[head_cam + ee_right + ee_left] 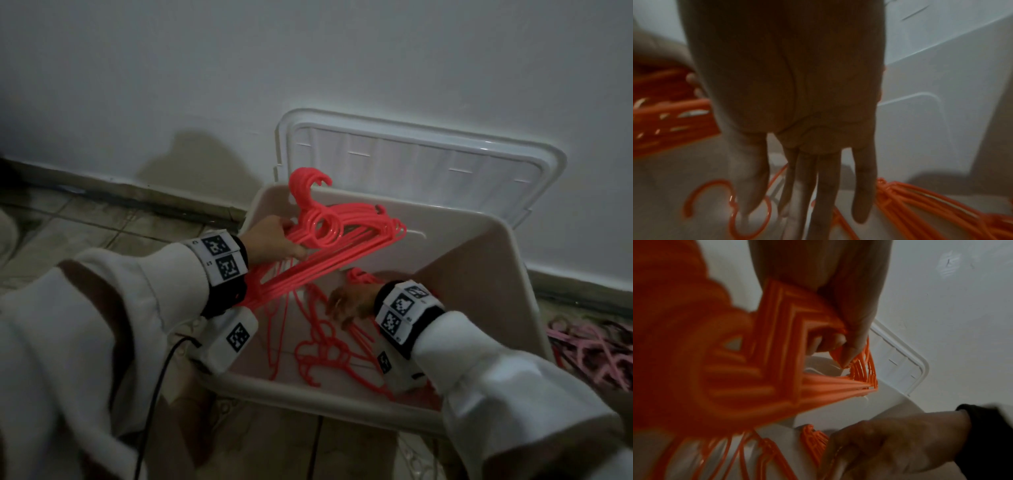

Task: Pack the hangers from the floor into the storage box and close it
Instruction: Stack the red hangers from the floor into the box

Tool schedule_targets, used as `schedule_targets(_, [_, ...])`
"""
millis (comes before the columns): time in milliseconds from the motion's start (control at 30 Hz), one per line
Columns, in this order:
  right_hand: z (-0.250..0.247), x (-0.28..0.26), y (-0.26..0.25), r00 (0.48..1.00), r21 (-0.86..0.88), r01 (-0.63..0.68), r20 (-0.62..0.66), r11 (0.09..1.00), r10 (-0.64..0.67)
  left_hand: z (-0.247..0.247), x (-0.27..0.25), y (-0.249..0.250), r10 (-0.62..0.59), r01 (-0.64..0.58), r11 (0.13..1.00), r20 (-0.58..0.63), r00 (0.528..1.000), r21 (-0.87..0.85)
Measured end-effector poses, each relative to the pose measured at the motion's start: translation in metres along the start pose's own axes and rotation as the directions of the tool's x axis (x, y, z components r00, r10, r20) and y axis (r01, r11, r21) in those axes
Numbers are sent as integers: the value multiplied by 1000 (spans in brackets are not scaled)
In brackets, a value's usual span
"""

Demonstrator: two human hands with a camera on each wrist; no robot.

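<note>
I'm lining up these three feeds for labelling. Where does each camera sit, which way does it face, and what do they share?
Head: worn on the head, facing forward and down at the open storage box, its lid against the wall, both sleeves and the left hand gripping a hanger bundle.
Left wrist: looks along the left hand at that bundle; the right hand shows below.
Right wrist: looks along the right hand, fingers straight, down at the loose hangers in the box.
Shared: all three show orange hangers and box interior.

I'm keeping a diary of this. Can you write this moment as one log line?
left hand: grips coral hanger bundle over storage box | right hand: open, inside box | lid: open | pink hangers: on floor
</note>
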State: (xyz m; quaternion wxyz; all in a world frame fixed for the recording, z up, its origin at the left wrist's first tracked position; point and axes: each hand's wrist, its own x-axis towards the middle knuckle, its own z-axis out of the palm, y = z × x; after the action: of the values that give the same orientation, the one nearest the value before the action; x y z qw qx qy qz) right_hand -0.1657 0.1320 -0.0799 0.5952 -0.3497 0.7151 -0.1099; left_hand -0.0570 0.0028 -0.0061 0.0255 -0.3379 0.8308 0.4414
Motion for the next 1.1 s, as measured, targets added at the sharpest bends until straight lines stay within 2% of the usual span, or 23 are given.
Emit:
schedule_targets(133, [23,41,-13,1000,-143,4,-16,990,-7,-4,6,-2,44,-43,999,-63,997,13])
schedule_targets(200, [34,61,-19,1000,-128,0,0,992,0,-5,10,-4,45,-44,999,-88,995,12])
schedule_targets(333, [46,81,-36,994,-109,53,-91,993,-63,-4,16,-4,72,-72,997,-102,992,10])
schedule_targets(500, [52,91,-47,997,-29,77,-28,997,-78,-5,20,-6,43,-41,999,-77,996,25])
schedule_targets(633, [51,92,-41,988,6,123,-89,992,-122,-5,23,-8,60,-57,997,-62,996,51])
schedule_targets(767, [34,76,-28,970,-129,112,-202,985,-137,-3,27,-7,96,-85,988,-82,992,126])
schedule_targets(867, [17,53,-13,972,-220,121,-170,968,-161,-1,28,-3,109,-97,984,-76,991,149])
schedule_targets(933, [7,34,-1,964,-396,57,-218,917,-154,0,28,-1,116,-103,981,-70,991,162])
schedule_targets(1000, [-1,15,10,960,-473,-33,-259,880,-103,1,27,0,118,-107,983,-65,991,152])
schedule_targets(1100, [-14,-10,19,966,-548,-31,-232,836,-117,5,23,2,124,-115,985,-61,990,129])
